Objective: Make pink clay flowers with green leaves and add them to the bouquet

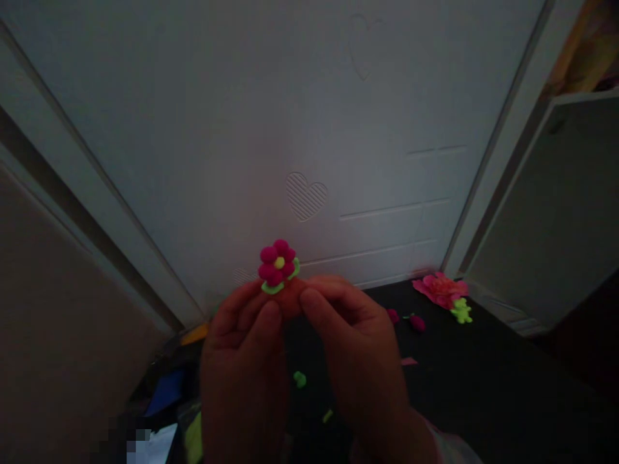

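Between my two hands, up in front of the white door, is a small modelled clay flower [278, 264]. It has rounded magenta petals, a yellow centre and light green leaves curling below. The flower rises from an orange-brown clay pot [291, 305], partly covered by fingers. My left hand [245, 341] pinches the pot from the left, thumb in front. On the opposite side, my right hand [355, 338] grips it between thumb and fingers. Below the hands, a green clay lump [300, 379] and a small yellow-green piece [327, 416] lie on the dark surface [459, 399].
A pink flower [440, 289] and a yellow-green bear-shaped piece [461, 310] lie at the right by the door [232, 129]. Nearer are a magenta piece [416, 323] and a pink scrap [409, 361]. A blue item [165, 391] sits at lower left. A cabinet [561, 212] stands right.
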### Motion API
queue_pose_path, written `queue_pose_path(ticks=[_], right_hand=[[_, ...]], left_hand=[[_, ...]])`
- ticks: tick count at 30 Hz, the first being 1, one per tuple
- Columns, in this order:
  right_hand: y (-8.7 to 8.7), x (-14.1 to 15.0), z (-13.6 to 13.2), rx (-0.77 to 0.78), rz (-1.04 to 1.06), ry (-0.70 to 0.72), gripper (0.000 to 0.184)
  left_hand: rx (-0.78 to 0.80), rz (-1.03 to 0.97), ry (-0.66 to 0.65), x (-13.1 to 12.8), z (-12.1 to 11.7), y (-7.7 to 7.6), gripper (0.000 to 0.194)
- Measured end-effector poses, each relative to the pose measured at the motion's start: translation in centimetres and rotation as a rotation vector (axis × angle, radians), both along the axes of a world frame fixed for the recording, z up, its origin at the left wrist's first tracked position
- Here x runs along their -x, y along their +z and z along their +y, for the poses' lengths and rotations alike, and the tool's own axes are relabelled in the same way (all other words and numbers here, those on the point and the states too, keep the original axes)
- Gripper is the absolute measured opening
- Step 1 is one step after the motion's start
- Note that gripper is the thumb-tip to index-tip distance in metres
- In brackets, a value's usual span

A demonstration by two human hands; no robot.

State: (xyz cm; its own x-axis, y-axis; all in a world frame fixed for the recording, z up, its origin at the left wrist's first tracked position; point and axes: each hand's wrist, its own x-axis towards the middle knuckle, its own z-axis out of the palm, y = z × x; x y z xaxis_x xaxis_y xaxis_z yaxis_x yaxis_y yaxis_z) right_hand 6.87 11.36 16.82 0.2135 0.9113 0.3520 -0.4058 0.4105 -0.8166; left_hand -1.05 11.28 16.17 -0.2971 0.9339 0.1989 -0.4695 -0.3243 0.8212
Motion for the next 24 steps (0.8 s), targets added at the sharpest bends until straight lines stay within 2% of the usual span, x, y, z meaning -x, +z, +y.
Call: queue_pose_path(ticks=[6,18,24], right_hand=[[0.06,0.41,-0.17,0.014,0.053,0.082,0.008],[0.01,0.10,-0.14,-0.057,0.001,0.049,0.009],[-0.24,-0.01,0.21,-0.063,0.026,0.038,0.009]], left_hand=[[-0.015,-0.012,0.062,0.31,0.08,0.13,0.022],[-0.051,-0.021,0.024,0.42,0.17,-0.12,0.020],[-0.033,0.012,0.062,-0.11,-0.07,0.42,0.015]])
